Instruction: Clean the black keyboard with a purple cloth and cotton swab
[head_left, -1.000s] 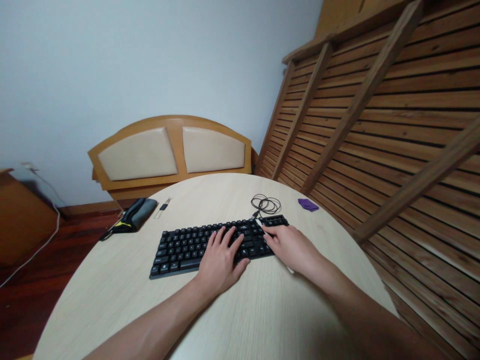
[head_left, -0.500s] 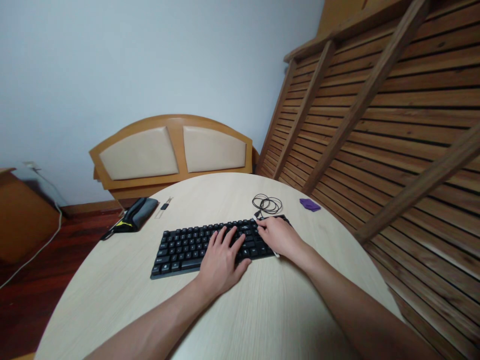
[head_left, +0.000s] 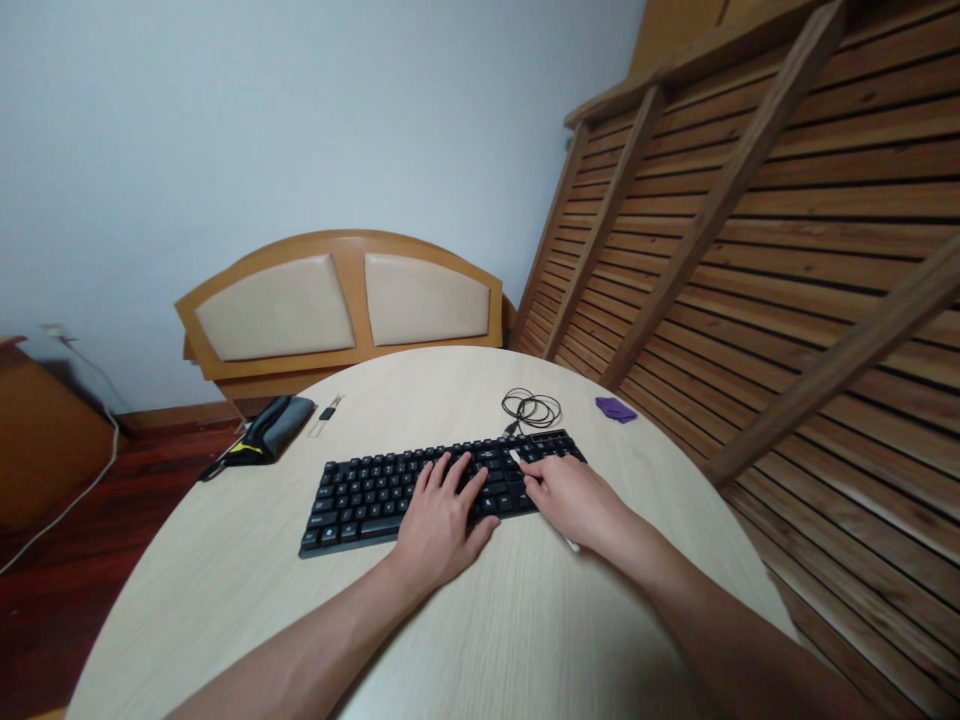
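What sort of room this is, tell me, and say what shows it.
Probably a bedroom: a padded headboard stands before the wall, and a large slatted wooden frame, resembling a bed base, rises beside the table.

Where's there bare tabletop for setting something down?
Bare table shows beyond the keyboard, between the small black item and coiled cable, and on the near side between both forearms. It's crowded at the keyboard's right end, where the right hand holds a white tool.

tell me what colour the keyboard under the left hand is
The keyboard is black; it shows best in the head view.
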